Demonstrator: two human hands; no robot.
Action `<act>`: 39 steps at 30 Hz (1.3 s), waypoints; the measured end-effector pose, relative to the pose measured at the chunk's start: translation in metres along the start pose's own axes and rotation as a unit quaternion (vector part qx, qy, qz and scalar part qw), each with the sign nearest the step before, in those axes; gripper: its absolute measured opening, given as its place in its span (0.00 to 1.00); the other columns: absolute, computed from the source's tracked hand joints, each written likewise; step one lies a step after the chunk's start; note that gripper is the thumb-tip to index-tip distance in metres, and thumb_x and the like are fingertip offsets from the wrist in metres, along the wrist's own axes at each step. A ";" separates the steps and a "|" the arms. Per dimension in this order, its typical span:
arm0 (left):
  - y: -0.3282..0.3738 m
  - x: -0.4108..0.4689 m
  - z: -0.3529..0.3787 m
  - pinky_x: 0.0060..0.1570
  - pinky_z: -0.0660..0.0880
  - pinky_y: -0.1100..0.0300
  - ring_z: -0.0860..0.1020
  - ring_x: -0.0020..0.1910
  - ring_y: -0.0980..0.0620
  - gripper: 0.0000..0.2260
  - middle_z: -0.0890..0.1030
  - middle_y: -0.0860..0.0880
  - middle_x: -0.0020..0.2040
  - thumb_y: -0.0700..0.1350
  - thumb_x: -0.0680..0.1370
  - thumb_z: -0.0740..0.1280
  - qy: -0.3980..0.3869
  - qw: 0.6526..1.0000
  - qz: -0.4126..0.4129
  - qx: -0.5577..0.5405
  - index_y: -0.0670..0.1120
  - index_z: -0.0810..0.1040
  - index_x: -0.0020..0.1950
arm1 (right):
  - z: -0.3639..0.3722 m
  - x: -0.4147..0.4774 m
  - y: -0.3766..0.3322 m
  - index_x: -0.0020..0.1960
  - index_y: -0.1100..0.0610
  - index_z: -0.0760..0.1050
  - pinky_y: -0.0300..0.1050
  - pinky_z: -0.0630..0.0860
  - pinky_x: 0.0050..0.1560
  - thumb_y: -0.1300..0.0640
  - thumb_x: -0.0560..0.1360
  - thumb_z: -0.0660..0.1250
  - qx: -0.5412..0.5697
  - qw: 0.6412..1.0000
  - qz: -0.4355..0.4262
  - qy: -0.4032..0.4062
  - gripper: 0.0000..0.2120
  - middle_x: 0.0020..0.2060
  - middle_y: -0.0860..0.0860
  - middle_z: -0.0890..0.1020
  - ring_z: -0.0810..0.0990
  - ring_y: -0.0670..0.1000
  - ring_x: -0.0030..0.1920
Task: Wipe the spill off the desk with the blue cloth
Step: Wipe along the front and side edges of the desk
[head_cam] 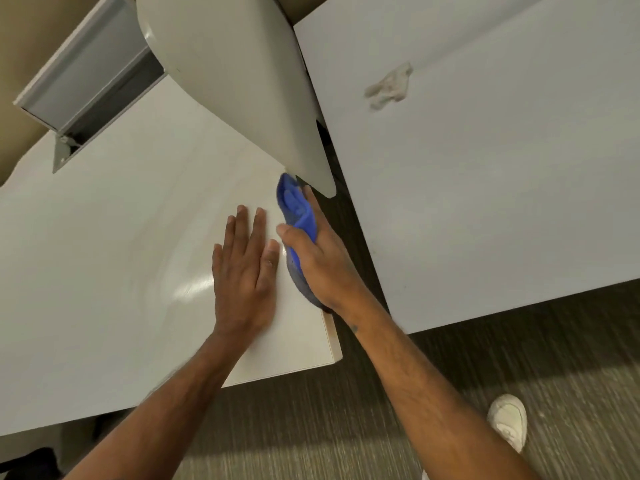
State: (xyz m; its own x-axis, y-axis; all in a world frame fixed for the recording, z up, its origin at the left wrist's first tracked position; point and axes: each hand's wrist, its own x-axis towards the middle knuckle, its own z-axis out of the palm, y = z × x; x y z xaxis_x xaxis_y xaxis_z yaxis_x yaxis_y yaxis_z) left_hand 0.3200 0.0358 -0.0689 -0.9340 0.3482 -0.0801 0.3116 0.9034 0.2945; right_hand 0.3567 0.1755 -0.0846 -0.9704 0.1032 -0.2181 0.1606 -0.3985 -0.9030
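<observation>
The left hand (244,271) lies flat on the white desk (104,254), fingers spread and pointing away, holding nothing; the right hand (320,261) is closed around the blue cloth (298,209), just beside the left hand. The cloth is bunched up; part of it sticks out past the fingers toward the far end, and part shows under the palm. The cloth is pressed on the desk right at its right edge, close to the near corner; its far tip touches the bottom of a pale divider panel (242,81) that stands up from the desk. The desk top looks shiny near the left hand. Across a dark gap sits a second desk (502,202); a crumpled pale lump (389,85) rests on it, well apart from the hands. A white shoe (507,420) stands on the striped carpet (311,427) below.
</observation>
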 end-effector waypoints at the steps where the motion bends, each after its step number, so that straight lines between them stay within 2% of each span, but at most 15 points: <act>1: 0.000 0.000 0.000 0.78 0.41 0.46 0.43 0.80 0.58 0.28 0.46 0.56 0.82 0.66 0.79 0.40 0.003 1.000 0.002 -0.005 0.61 0.45 0.78 | -0.001 -0.009 0.005 0.79 0.43 0.53 0.44 0.75 0.61 0.45 0.78 0.62 -0.012 1.000 -0.019 -0.013 0.33 0.70 0.46 0.70 0.76 0.49 0.64; 4: -0.001 0.000 0.000 0.78 0.41 0.47 0.43 0.80 0.58 0.27 0.45 0.57 0.81 0.67 0.79 0.40 0.002 1.000 0.003 -0.005 0.63 0.44 0.77 | -0.016 -0.041 0.030 0.79 0.46 0.57 0.40 0.76 0.59 0.49 0.77 0.62 0.034 0.997 -0.023 -0.062 0.32 0.70 0.49 0.71 0.77 0.41 0.61; 8: 0.000 -0.001 0.001 0.78 0.40 0.48 0.41 0.79 0.61 0.25 0.43 0.59 0.81 0.64 0.80 0.42 -0.003 1.000 -0.005 0.017 0.64 0.42 0.77 | -0.018 -0.025 0.024 0.63 0.56 0.74 0.39 0.74 0.46 0.44 0.76 0.60 0.056 0.996 0.067 -0.021 0.22 0.40 0.49 0.79 0.78 0.40 0.39; 12: 0.002 0.000 -0.001 0.78 0.41 0.46 0.42 0.79 0.58 0.29 0.44 0.56 0.81 0.65 0.79 0.40 -0.001 1.000 -0.003 0.010 0.59 0.45 0.79 | 0.001 -0.009 0.005 0.79 0.46 0.54 0.47 0.76 0.60 0.41 0.75 0.60 0.008 1.000 0.004 -0.001 0.35 0.69 0.50 0.72 0.78 0.49 0.62; 15: 0.002 -0.001 -0.001 0.78 0.41 0.48 0.44 0.80 0.56 0.31 0.46 0.54 0.82 0.68 0.78 0.38 0.001 1.000 0.004 -0.002 0.58 0.45 0.79 | -0.006 -0.045 0.026 0.79 0.40 0.47 0.50 0.78 0.60 0.43 0.76 0.61 -0.015 0.999 -0.035 -0.039 0.37 0.74 0.49 0.66 0.78 0.51 0.62; 18: 0.001 0.000 0.001 0.78 0.41 0.48 0.42 0.80 0.58 0.28 0.44 0.56 0.81 0.66 0.80 0.41 -0.002 1.000 -0.003 0.016 0.60 0.45 0.79 | -0.012 -0.071 0.038 0.73 0.49 0.66 0.39 0.76 0.50 0.48 0.78 0.60 0.052 0.998 0.015 -0.043 0.24 0.54 0.40 0.81 0.80 0.40 0.44; 21: 0.000 -0.001 0.001 0.78 0.41 0.48 0.41 0.79 0.60 0.26 0.43 0.59 0.81 0.63 0.81 0.43 -0.002 1.000 -0.005 0.021 0.62 0.42 0.78 | -0.012 -0.040 0.023 0.52 0.55 0.76 0.40 0.72 0.43 0.47 0.80 0.60 0.067 0.994 0.086 0.012 0.13 0.32 0.42 0.76 0.76 0.40 0.35; 24: 0.001 0.000 0.000 0.78 0.40 0.48 0.42 0.79 0.59 0.28 0.44 0.57 0.81 0.65 0.80 0.41 -0.002 1.000 0.000 0.009 0.60 0.45 0.79 | 0.001 -0.003 -0.004 0.73 0.51 0.66 0.46 0.74 0.57 0.46 0.81 0.60 -0.015 0.998 0.059 0.026 0.22 0.58 0.49 0.79 0.79 0.47 0.57; 26: 0.000 0.000 0.000 0.78 0.41 0.47 0.43 0.80 0.57 0.28 0.46 0.55 0.82 0.64 0.80 0.42 0.002 1.000 0.004 0.000 0.58 0.46 0.79 | 0.008 -0.010 -0.004 0.79 0.43 0.51 0.55 0.68 0.71 0.44 0.80 0.60 -0.085 0.996 -0.018 0.026 0.31 0.77 0.47 0.64 0.65 0.52 0.75; 28: -0.001 -0.001 0.000 0.78 0.43 0.45 0.45 0.80 0.54 0.25 0.48 0.53 0.82 0.59 0.82 0.46 0.006 1.000 0.008 -0.005 0.57 0.47 0.79 | 0.005 -0.038 0.012 0.77 0.38 0.48 0.55 0.61 0.75 0.44 0.79 0.60 -0.110 0.990 -0.083 -0.002 0.32 0.79 0.41 0.57 0.54 0.48 0.79; 30: -0.002 -0.001 0.001 0.78 0.42 0.47 0.44 0.80 0.55 0.25 0.46 0.54 0.82 0.58 0.82 0.46 0.004 1.000 0.007 0.003 0.57 0.46 0.79 | -0.006 -0.064 0.031 0.78 0.39 0.53 0.48 0.68 0.70 0.45 0.78 0.61 -0.041 0.997 -0.045 -0.041 0.31 0.75 0.40 0.65 0.68 0.42 0.72; 32: -0.001 0.000 0.001 0.78 0.40 0.49 0.42 0.80 0.58 0.25 0.44 0.56 0.81 0.60 0.82 0.45 -0.002 1.000 -0.002 0.020 0.60 0.44 0.79 | -0.014 -0.068 0.034 0.69 0.47 0.70 0.40 0.77 0.52 0.46 0.77 0.60 0.045 0.998 0.043 -0.031 0.20 0.51 0.40 0.80 0.79 0.37 0.45; 34: 0.000 0.000 0.001 0.78 0.39 0.49 0.41 0.79 0.59 0.26 0.43 0.57 0.81 0.62 0.81 0.43 -0.004 1.000 -0.005 0.026 0.61 0.43 0.79 | -0.013 -0.054 0.025 0.57 0.52 0.75 0.39 0.73 0.46 0.47 0.79 0.60 0.054 0.995 0.080 0.001 0.13 0.38 0.40 0.79 0.77 0.37 0.38; 37: -0.001 0.000 -0.001 0.78 0.40 0.48 0.42 0.80 0.57 0.27 0.44 0.55 0.82 0.61 0.81 0.44 -0.006 1.000 0.002 0.019 0.57 0.46 0.80 | 0.006 -0.051 0.005 0.76 0.37 0.55 0.51 0.71 0.65 0.42 0.77 0.59 -0.019 1.000 0.016 0.011 0.29 0.72 0.44 0.70 0.72 0.47 0.69; 39: -0.003 -0.001 -0.001 0.78 0.41 0.47 0.42 0.80 0.53 0.28 0.45 0.52 0.82 0.58 0.82 0.48 -0.006 0.999 0.018 0.028 0.54 0.48 0.81 | 0.008 -0.073 0.013 0.76 0.32 0.46 0.54 0.61 0.75 0.42 0.77 0.59 -0.089 0.994 -0.064 0.006 0.33 0.78 0.39 0.58 0.57 0.49 0.79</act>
State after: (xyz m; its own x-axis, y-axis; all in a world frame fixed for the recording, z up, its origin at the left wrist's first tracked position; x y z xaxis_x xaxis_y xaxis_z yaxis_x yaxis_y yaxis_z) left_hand 0.3196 0.0330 -0.0685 -0.9198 0.3838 -0.0810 0.3551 0.9024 0.2441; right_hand 0.4280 0.1555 -0.0770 -0.9829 0.1541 -0.1011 0.0666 -0.2149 -0.9744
